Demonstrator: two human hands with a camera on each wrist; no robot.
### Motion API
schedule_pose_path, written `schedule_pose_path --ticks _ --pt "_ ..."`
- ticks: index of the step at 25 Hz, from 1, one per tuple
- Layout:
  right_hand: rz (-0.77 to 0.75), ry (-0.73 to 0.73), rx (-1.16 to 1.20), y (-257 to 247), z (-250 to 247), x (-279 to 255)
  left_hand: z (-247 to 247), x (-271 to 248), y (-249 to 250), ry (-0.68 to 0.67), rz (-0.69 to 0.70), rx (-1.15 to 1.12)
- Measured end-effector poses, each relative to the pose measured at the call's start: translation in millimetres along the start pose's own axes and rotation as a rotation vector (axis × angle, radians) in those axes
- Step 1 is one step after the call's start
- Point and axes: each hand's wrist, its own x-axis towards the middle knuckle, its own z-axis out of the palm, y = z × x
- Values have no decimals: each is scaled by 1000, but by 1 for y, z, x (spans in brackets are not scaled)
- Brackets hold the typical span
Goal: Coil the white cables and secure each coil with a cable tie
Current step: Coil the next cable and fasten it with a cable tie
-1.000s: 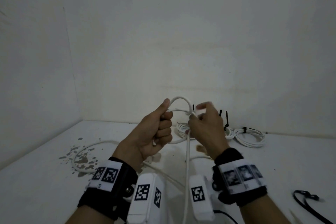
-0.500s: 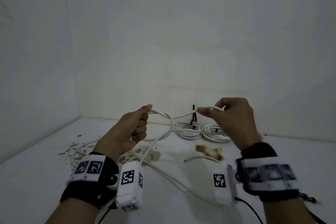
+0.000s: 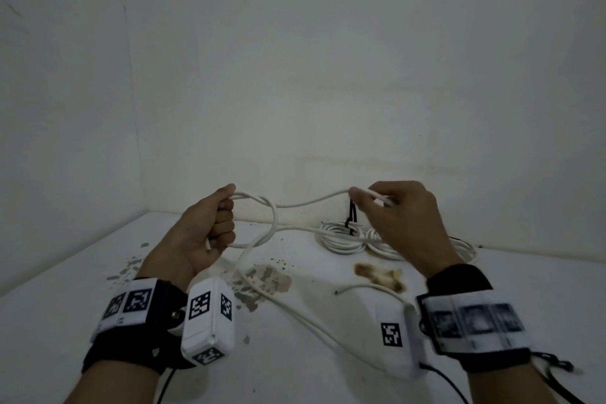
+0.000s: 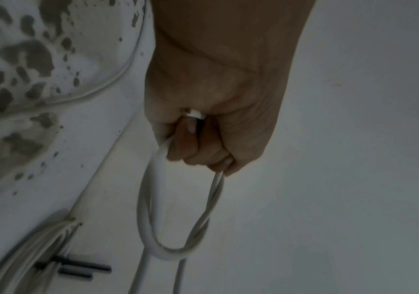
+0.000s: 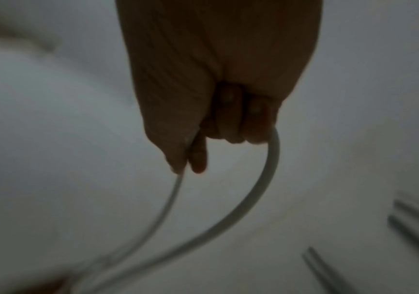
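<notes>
While two finished coils [image 3: 341, 236] already lay at the far side of the white surface [image 3: 65, 321], each cinched with a black cable tie [image 3: 351, 220], the white cable [image 3: 308, 203] in hand was only at its first turns. The left hand [image 3: 200, 239] was fisted around a small loop, and the right hand [image 3: 403, 223], off to the right, pinched the cable between thumb and forefinger, with a slack span sagging between the two. Much of the cable trailed loose across the stained surface toward the near side, so most of the winding and the tying of this one seemed left to do.

The left wrist view showed what the head view could not: the loop [image 4: 178, 214] held two strands, and a white cable end [image 4: 195, 115] poked from the fist. The right wrist view, though blurred, showed the cable [image 5: 261, 189] passing through the hand and dropping away on both sides.
</notes>
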Motion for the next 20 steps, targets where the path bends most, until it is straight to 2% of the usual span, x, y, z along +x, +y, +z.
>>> schedule_pose_path --ticks 1,2,4,7,8,10,12,13,14,15,17,18,20 --pt "-122 65 -244 4 3 -2 -3 1 1 16 18 37" --pt "-143 94 -318 5 4 -2 -6 1 2 26 33 71" --pt "-52 131 -274 5 5 -1 -11 0 3 26 57 133" --pt "196 194 -197 -3 4 -4 -11 -2 3 -8 90 211" --pt "286 209 -58 -3 1 -3 -10 -2 3 -12 91 225" --pt "487 171 441 1 -9 3 -12 -2 5 -9 96 207" --pt "643 11 893 -1 -21 10 -13 -2 5 -19 88 134" --pt "653 -31 946 -4 -26 11 -14 -2 5 -26 74 91" --pt "612 -27 914 -7 -30 11 -15 -1 4 -33 51 50" --pt "503 3 762 -10 -33 10 -17 0 3 -37 24 16" --pt "178 94 219 -25 -36 4 -23 2 4 -22 -24 -42" --pt "28 106 32 -38 -33 1 -26 3 5 -11 -39 -88" --pt "-72 26 43 -56 -19 -3 -32 3 8 18 -58 -204"
